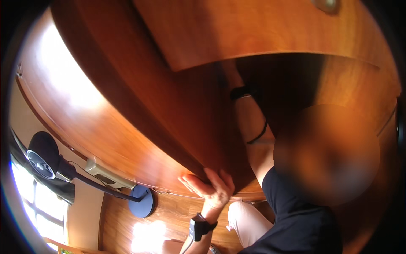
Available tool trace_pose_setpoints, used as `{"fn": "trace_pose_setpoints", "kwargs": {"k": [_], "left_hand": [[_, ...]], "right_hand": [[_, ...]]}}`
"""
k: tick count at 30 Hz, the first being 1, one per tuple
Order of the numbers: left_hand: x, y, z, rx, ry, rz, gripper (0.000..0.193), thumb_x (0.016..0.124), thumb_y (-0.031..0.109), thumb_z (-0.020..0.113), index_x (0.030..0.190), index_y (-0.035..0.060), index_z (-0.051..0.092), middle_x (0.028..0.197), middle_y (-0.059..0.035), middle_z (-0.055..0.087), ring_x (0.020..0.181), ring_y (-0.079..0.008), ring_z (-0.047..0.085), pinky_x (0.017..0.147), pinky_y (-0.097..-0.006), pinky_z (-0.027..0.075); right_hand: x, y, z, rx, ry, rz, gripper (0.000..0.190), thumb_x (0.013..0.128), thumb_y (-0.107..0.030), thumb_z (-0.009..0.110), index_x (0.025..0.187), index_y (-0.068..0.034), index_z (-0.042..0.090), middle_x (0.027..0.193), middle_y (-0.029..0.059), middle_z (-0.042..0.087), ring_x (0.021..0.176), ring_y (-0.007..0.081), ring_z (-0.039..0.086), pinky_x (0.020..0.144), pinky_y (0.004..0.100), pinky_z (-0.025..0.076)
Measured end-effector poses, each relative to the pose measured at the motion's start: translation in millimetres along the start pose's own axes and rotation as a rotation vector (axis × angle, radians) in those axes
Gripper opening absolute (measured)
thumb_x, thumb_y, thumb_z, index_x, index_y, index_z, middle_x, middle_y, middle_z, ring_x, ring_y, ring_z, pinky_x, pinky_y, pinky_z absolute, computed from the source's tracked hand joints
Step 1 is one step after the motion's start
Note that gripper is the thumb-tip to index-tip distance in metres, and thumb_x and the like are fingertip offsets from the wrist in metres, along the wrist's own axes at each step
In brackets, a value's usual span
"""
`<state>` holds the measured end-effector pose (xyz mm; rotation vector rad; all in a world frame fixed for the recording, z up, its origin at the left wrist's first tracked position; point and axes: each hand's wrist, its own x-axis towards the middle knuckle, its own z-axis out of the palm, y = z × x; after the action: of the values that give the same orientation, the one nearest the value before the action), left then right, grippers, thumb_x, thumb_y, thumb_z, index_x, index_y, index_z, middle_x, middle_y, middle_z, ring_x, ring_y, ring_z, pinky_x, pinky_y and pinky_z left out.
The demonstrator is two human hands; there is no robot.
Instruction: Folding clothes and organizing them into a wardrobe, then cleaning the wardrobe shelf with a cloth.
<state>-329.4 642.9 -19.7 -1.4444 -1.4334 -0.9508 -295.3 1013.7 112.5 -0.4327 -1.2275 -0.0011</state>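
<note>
My left hand [217, 190] straddles the corner of a brown wooden panel [165, 133], fingers on both sides of its edge. That wrist carries a black strapped device [200, 227] with a cable. My right arm [253, 127] reaches into the dark opening [282, 76] of a wooden cabinet, below a wooden front [269, 28]. A black wristband [241, 92] sits on that wrist. Only the start of my right hand [232, 73] shows in shadow; its fingers are hidden, and I cannot tell what they touch.
A metal knob [328, 4] sticks out at the top. To the left, a glossy wooden surface [127, 139] reflects bright light. Beyond it stand a dark fan [41, 155] on a round blue base [142, 201], a pale box-like unit [109, 176] and a window [41, 203]. My knee [245, 219] is close below.
</note>
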Motion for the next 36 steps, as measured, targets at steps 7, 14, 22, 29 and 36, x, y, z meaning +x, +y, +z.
{"fn": "trace_pose_setpoints", "kwargs": {"k": [7, 14, 22, 29, 36], "left_hand": [[-5.7, 8.1, 9.6, -0.027, 0.081, -0.043, 0.062, 0.069, 0.015, 0.07, 0.122, -0.003, 0.043, 0.142, -0.0368, -0.003, 0.123, -0.0581, 0.016, 0.097, -0.0653, 0.02], [-21.2, 6.2, 24.2, -0.212, 0.029, -0.357, 0.063, 0.067, 0.013, 0.066, 0.117, -0.0041, 0.032, 0.114, -0.0249, 0.033, 0.103, -0.0358, 0.033, 0.088, -0.0481, 0.028], [-22.1, 2.3, 13.4, -0.162, 0.056, -0.27, 0.046, 0.065, 0.012, 0.065, 0.106, 0.002, 0.045, 0.107, -0.0191, 0.04, 0.099, -0.0331, 0.035, 0.082, -0.0445, 0.032], [-33.0, 5.2, 10.9, -0.168, 0.061, -0.062, 0.058, 0.065, 0.016, 0.068, 0.116, -0.002, 0.047, 0.138, -0.0291, 0.019, 0.102, -0.0441, 0.039, 0.073, -0.0487, 0.036], [-45.5, 6.6, 46.1, -0.178, 0.409, -0.164, 0.04, 0.065, 0.023, 0.067, 0.098, 0.0041, 0.053, 0.108, -0.0243, 0.047, 0.079, -0.0429, 0.049, 0.057, -0.0475, 0.039]], "right_hand": [[-68.9, 149.3, -16.5, -0.21, -0.256, 0.27, 0.041, 0.087, -0.02, 0.057, 0.12, 0.002, 0.049, 0.123, 0.026, 0.048, 0.117, 0.036, 0.045, 0.098, 0.0405, 0.037], [-81.8, 229.0, -66.2, -0.173, -0.412, 0.282, 0.043, 0.088, -0.02, 0.056, 0.126, -0.001, 0.046, 0.131, 0.0248, 0.044, 0.123, 0.034, 0.041, 0.101, 0.0377, 0.036], [-45.7, 242.0, -228.4, -1.008, -0.492, 0.358, 0.041, 0.084, -0.023, 0.059, 0.119, -0.002, 0.052, 0.121, 0.0242, 0.052, 0.116, 0.0399, 0.045, 0.095, 0.0416, 0.041], [-79.4, 185.2, -278.8, -1.206, -0.246, 0.27, 0.038, 0.084, -0.021, 0.058, 0.117, -0.002, 0.053, 0.12, 0.0232, 0.052, 0.114, 0.0404, 0.047, 0.092, 0.0426, 0.043], [-112.9, 213.6, -214.2, -1.123, 0.299, 0.081, 0.036, 0.084, -0.019, 0.057, 0.116, -0.002, 0.054, 0.12, 0.0224, 0.052, 0.112, 0.0408, 0.049, 0.089, 0.0434, 0.045]]}}
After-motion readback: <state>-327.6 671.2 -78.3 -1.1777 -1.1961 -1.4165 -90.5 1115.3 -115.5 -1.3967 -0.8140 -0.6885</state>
